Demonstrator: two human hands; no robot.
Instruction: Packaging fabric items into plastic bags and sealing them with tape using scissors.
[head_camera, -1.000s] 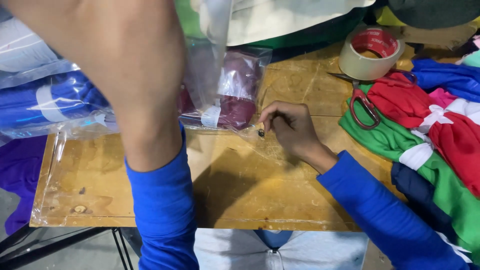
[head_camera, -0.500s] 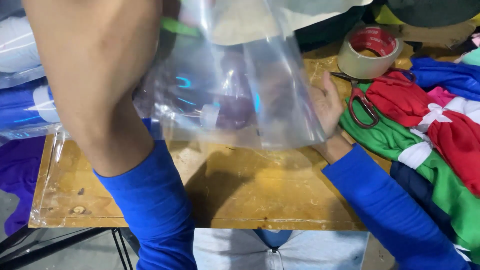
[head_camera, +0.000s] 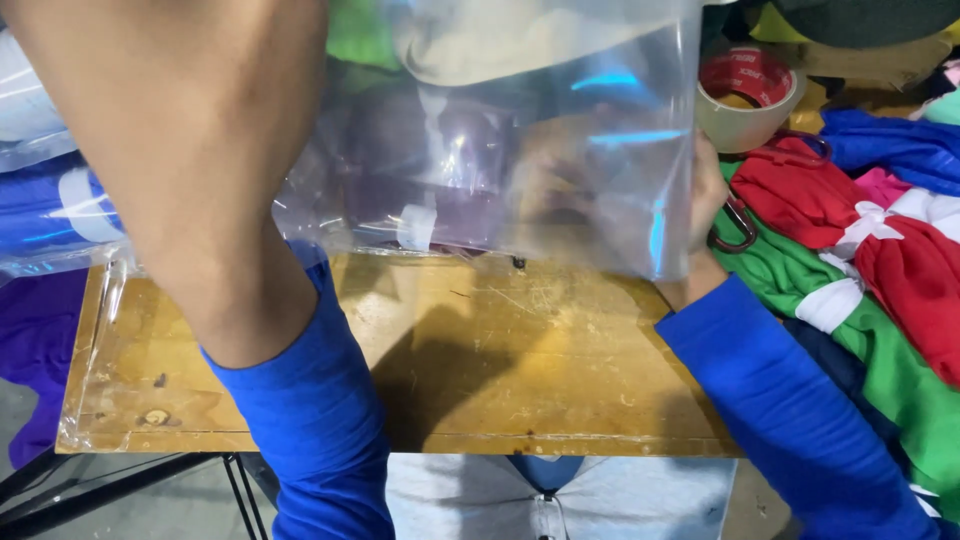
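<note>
Head view: a clear bag (head_camera: 560, 150) hangs stretched above a wooden table (head_camera: 480, 370). The right hand (head_camera: 700, 195) grips its right edge, fingers closed on the plastic. The left hand (head_camera: 190, 120) is raised at the bag's left side; its grip cannot be seen. Just right of the right hand lie scissors (head_camera: 735, 228), a tape roll (head_camera: 745, 100) and folded shirts (head_camera: 860, 240).

Clear plastic bag (head_camera: 560, 170); blue sleeves (head_camera: 310, 430)
</note>
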